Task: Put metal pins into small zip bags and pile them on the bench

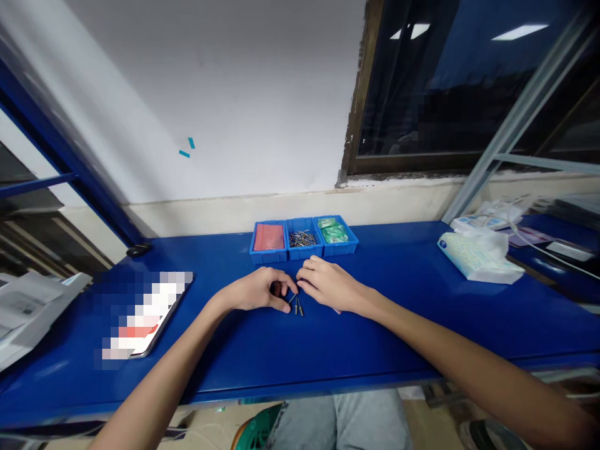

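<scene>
Left grip: the left grip (pixel 260 289) bends over the desk (pixel 244 362), thumb and forefinger a narrow gap apart beside the loose metal pins; I cannot tell if one is pinched.
Right grip: the right grip (pixel 330 284) is curled, fingertips near the left one's; I cannot tell from here whether it holds anything.
Loose metal pins (pixel 299 307): on the desk, between the grips and slightly nearer me.
Pinkish edge (pixel 337 310): shows just under the right grip, mostly hidden.
Bins: three blue ones side by side, beyond both grips. The left bin (pixel 269 257) carries red sheets (pixel 269 237), the middle bin (pixel 300 254) more pins (pixel 302 238), the right bin (pixel 345 250) green packets (pixel 334 232).
Writing: the tissue pack (pixel 473 259), well right of the right grip, has pale print too blurred for me to read; the screen device (pixel 164 306), left of the left grip, is pixelated.
Papers (pixel 32 306): at far left of the left grip, marks illegible.
Surface: glossy blue.
Room: beyond the grips I see a pale wall (pixel 257 112) with two teal strips (pixel 187 149), and a dark window (pixel 450 94) reflecting lamps.
</scene>
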The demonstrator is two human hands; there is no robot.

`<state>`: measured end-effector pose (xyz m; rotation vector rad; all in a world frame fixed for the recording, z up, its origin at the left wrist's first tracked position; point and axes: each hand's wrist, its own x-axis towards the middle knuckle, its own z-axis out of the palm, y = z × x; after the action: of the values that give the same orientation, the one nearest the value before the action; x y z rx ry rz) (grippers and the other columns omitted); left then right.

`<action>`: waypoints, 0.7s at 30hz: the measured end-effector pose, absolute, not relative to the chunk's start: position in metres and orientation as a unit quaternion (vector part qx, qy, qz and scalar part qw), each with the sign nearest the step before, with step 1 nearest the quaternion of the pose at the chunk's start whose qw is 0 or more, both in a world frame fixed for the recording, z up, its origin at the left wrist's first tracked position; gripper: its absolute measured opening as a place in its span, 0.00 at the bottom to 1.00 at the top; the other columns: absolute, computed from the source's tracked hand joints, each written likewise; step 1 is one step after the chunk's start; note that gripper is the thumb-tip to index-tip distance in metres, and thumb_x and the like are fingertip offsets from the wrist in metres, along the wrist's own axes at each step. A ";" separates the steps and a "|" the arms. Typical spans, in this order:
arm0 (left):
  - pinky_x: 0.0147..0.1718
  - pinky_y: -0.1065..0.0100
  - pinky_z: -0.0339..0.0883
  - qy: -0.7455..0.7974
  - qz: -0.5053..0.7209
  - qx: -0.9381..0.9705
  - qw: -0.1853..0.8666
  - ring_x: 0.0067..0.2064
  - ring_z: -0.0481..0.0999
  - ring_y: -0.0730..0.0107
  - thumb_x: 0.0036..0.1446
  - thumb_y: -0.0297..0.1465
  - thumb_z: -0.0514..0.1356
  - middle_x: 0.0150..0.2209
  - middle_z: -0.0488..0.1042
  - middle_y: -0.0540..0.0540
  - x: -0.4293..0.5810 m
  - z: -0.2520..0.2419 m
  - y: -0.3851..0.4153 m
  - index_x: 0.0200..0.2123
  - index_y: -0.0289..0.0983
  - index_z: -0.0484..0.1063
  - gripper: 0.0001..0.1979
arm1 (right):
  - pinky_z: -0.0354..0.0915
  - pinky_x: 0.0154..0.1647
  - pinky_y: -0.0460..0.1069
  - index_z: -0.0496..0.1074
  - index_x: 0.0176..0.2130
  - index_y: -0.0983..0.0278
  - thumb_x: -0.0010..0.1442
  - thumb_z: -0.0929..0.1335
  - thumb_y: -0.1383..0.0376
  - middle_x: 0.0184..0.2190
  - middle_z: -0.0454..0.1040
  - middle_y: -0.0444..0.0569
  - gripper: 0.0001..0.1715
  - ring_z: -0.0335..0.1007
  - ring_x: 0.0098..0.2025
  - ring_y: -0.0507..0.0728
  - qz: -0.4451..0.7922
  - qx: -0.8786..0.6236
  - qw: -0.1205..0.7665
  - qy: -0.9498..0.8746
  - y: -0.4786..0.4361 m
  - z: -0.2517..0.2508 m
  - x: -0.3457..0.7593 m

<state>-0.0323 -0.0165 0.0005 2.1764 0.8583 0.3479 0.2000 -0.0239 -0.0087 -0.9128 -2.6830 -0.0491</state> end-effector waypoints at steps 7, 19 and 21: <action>0.28 0.73 0.64 0.325 0.141 0.854 0.380 0.30 0.73 0.71 0.55 0.34 0.67 0.32 0.77 0.49 -0.031 -0.001 -0.014 0.41 0.39 0.79 0.10 | 0.62 0.40 0.51 0.73 0.37 0.64 0.69 0.63 0.66 0.35 0.72 0.51 0.11 0.66 0.42 0.58 -0.030 -0.316 0.138 -0.938 -0.023 -0.009 0.200; 0.30 0.72 0.66 0.362 0.203 0.823 0.388 0.31 0.74 0.72 0.54 0.25 0.59 0.32 0.78 0.48 -0.033 -0.012 -0.007 0.36 0.35 0.74 0.06 | 0.64 0.40 0.51 0.74 0.39 0.64 0.70 0.62 0.64 0.36 0.73 0.52 0.13 0.67 0.43 0.59 -0.023 -0.321 0.169 -0.932 -0.025 -0.010 0.199; 0.31 0.72 0.66 0.374 0.211 0.811 0.398 0.31 0.73 0.72 0.54 0.25 0.60 0.32 0.78 0.48 -0.030 -0.011 -0.007 0.35 0.35 0.74 0.05 | 0.65 0.41 0.51 0.74 0.40 0.65 0.71 0.62 0.64 0.36 0.73 0.52 0.13 0.67 0.42 0.58 -0.020 -0.319 0.178 -0.931 -0.027 -0.007 0.199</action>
<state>-0.0305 -0.0072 -0.0113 2.0521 0.9457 0.5353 0.1989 -0.0267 -0.0075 -0.9035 -2.6334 -0.0574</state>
